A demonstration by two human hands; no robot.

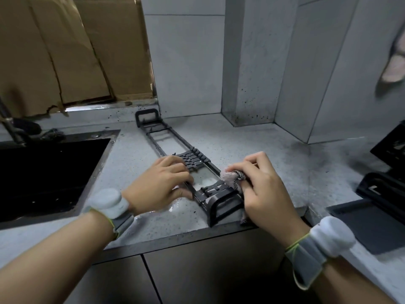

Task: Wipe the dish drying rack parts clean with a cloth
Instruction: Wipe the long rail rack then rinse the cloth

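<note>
A long black rack frame point(168, 140) lies flat on the speckled grey counter point(252, 141), running from the back wall to the front edge. It has a loop handle at each end and two slotted crossbars near me. My left hand point(157, 185) grips the frame's left rail near the front, fingers curled over it. My right hand point(263, 185) holds a bunched pinkish cloth point(232, 177) against the frame's right rail, close to the near handle. Part of the cloth hangs below my palm at the counter edge.
A black sink point(43, 172) is set into the counter at the left, with a tap above it. More black rack parts point(388, 189) and a flat dark tray point(372, 224) lie at the right. Cardboard covers the window at the back left. Another cloth point(394, 66) hangs at the upper right.
</note>
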